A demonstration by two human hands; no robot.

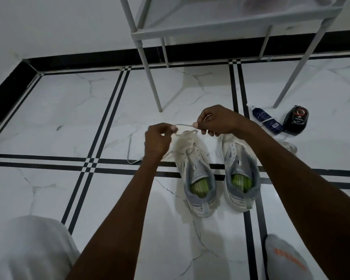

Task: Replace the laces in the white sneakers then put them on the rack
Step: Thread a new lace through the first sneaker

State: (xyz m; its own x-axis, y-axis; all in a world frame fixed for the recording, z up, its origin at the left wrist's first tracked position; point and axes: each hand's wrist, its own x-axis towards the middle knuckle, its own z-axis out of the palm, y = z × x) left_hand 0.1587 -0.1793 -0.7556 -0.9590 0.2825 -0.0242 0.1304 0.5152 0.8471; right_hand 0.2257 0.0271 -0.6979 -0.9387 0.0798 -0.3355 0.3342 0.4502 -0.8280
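Closest to you, a white-clad knee (26, 249) sits at lower left and a grey sock with orange lettering (285, 259) at lower right. Just beyond, the pair of white sneakers with grey collars and green insoles stands heels toward you on the white marble-look tiled floor (59, 110): the left sneaker (194, 174) has lace across its eyelets, while the right sneaker (238, 170) shows bare eyelets.

Over the left sneaker's toe, your left hand (158, 142) and right hand (214, 122) each pinch the flat white lace (185, 125), a short span stretched between them. It's limp, light stuff, so I'd hold it right near the stiff tip when feeding an eyelet, since anywhere else will flop. A loose strand of lace (130, 150) trails on the tiles to the left, and another white lace (289, 146) is bunched beyond the right sneaker.

Farther out lie a dark blue spray bottle (268, 122) and a black polish container (296, 120). Past them stands the grey metal shoe rack (226, 27), where the pair belongs.
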